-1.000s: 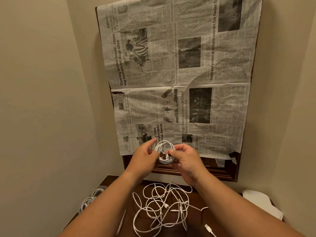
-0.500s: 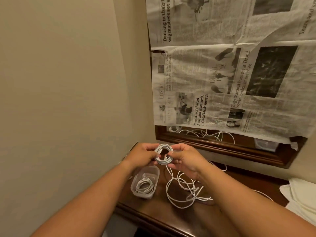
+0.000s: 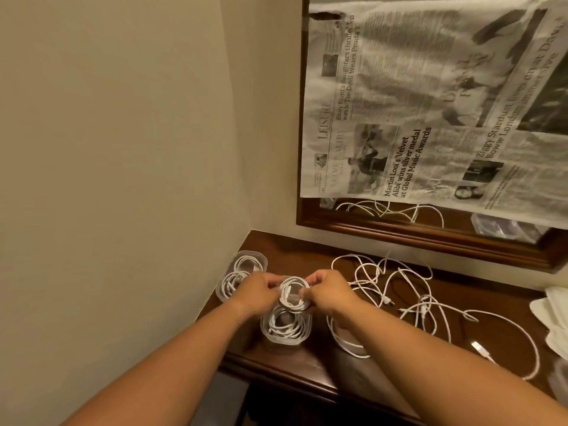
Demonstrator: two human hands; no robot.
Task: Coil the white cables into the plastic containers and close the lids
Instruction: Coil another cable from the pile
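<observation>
A small white coiled cable (image 3: 293, 293) is held between both hands, just above the far end of a clear plastic container (image 3: 266, 332) that holds another coil. My left hand (image 3: 256, 292) pinches the coil's left side and my right hand (image 3: 329, 292) pinches its right side. A second clear container (image 3: 261, 260) with coiled cables stands further left, against the wall. Loose white cables (image 3: 396, 290) lie tangled on the dark wooden table (image 3: 295, 370) to the right.
The beige wall closes off the left side. A wood-framed mirror (image 3: 399, 235) covered with newspaper hangs behind the table. White lids or paper (image 3: 550, 309) lie at the right edge. The table's front edge runs just below the container.
Both hands have lowered the coiled cable from in front of the mirror down to just above the near container. The view has swung down and left.
</observation>
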